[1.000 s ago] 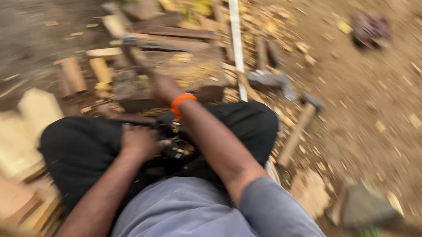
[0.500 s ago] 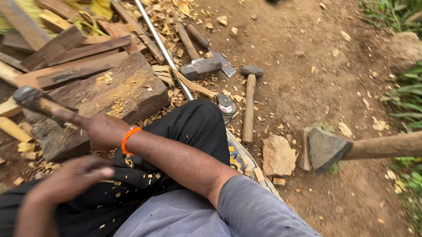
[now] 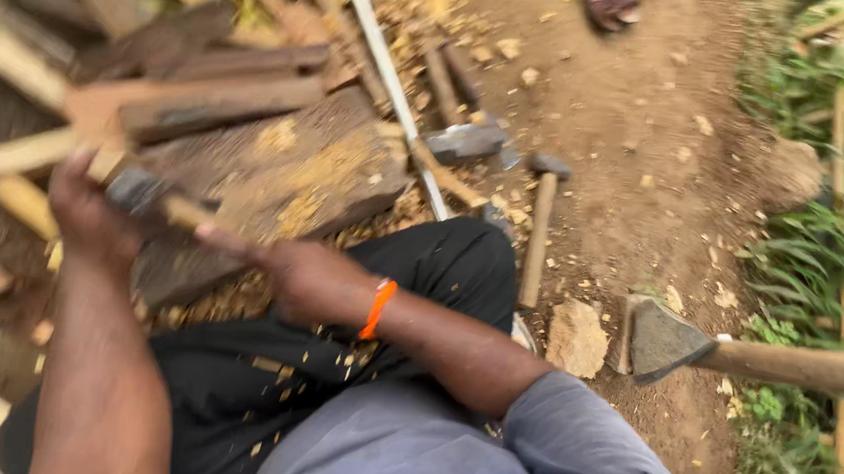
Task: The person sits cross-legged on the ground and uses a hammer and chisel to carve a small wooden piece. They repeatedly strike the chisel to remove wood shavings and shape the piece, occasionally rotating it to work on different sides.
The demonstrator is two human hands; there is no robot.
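My right hand, with an orange band on its wrist, grips the pale wooden handle of a small hammer-like tool over my lap. The tool's dark metal head points left. My left hand is right against that head; motion blur hides whether its fingers close around it. Just beyond both hands lies a thick dark wooden slab dusted with yellow chips. I sit in black trousers sprinkled with wood chips.
Split wood pieces are piled at the left and far side. A long metal strip, a hammer and another metal tool head lie on the dirt. An axe with a thick handle and a stone are at my right; plants and bamboo poles are beyond.
My left hand has risen from my lap to the tool's head. My right hand and the tool have shifted toward the middle, and the view has swung and come closer.
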